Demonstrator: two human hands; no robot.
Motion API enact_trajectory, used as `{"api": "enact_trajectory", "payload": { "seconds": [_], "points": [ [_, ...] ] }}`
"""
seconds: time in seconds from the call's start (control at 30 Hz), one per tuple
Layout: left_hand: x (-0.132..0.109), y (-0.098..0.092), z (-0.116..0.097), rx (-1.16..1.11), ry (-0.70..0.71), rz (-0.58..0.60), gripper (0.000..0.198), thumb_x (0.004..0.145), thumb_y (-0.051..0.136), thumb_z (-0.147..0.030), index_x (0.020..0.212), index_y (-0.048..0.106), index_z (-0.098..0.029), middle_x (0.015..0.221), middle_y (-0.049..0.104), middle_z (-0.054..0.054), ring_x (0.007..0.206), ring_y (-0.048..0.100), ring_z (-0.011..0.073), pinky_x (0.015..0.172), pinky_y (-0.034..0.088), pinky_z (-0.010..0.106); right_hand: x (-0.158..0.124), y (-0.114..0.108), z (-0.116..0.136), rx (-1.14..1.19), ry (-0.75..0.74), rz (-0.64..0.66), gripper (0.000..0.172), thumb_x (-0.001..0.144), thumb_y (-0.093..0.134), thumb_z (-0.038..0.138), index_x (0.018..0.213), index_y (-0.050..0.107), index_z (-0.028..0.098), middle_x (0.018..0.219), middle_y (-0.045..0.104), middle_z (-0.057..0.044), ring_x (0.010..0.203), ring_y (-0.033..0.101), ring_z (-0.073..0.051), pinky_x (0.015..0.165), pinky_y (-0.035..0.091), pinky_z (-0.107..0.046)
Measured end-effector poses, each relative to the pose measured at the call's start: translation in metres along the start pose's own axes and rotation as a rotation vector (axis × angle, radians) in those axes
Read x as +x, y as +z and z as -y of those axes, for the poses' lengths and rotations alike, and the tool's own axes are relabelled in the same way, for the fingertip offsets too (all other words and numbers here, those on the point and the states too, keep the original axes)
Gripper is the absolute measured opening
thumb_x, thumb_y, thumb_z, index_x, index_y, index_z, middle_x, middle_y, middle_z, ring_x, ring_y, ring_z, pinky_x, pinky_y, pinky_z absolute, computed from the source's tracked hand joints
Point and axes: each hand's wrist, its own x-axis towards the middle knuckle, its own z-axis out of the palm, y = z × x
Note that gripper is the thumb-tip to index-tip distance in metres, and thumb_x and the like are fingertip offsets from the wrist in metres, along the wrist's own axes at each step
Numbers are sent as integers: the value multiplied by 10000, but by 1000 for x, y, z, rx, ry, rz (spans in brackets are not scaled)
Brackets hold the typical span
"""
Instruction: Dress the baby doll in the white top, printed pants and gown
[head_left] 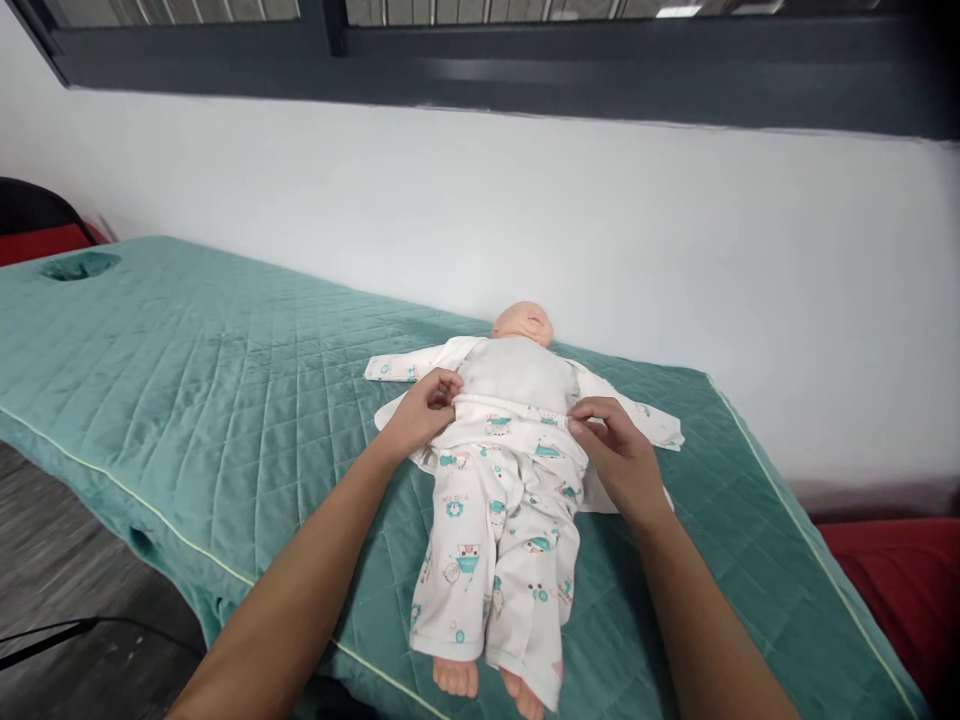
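A baby doll (523, 322) lies on its back, head toward the wall and bare feet toward me. Printed white baby pants (469, 520) cover its legs, with the waistband up at the belly. My left hand (424, 412) pinches the waistband on one side, and my right hand (611, 440) pinches it on the other. Under the doll a white printed baby shirt (656, 424) is spread open, its sleeves stretched to both sides. The doll's pale cloth torso (517, 370) shows between the shirt's halves. Its arms are hidden.
The doll rests on a massage bed with a green quilted cover (247, 400), which has a face hole (80, 265) at the far left. A white wall (675, 230) runs along the back under a dark window frame. Red seats (892, 580) stand at either end.
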Motion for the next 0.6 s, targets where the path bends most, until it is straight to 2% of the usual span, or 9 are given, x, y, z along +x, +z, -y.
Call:
{"api": "enact_trajectory", "payload": {
  "seconds": [0.2,0.3,0.4,0.6],
  "points": [
    [0,-2,0,39,180,18,429,653,529,-63,1044,618,-216,1102,504,37,1084,505,183,977,404,302,1,-2,-1,-65,5,93,225,824,715,385,969,577,283,1156,507,-48,1167,498,-233,938,474,-382],
    [0,-2,-3,75,197,19,332,745,588,-123,1052,668,-222,1114,496,55,1111,499,201,1013,391,331,2,-4,0,-133,14,132,243,815,728,399,911,551,264,1189,483,-52,1228,461,-245,1033,412,-421],
    [-2,0,-6,158,218,8,219,828,661,-263,1040,702,-231,1119,504,64,1142,488,217,1090,334,368,2,-4,3,-225,16,170,258,820,721,403,843,516,248,1180,486,-55,1236,446,-256,1106,322,-459],
    [-4,3,-10,339,260,29,275,813,732,-344,1072,713,-256,1151,508,72,1182,462,239,1103,327,399,-1,2,12,-300,-34,156,225,851,679,391,790,519,246,1176,484,-63,1193,457,-267,1061,347,-455]
  ]
}}
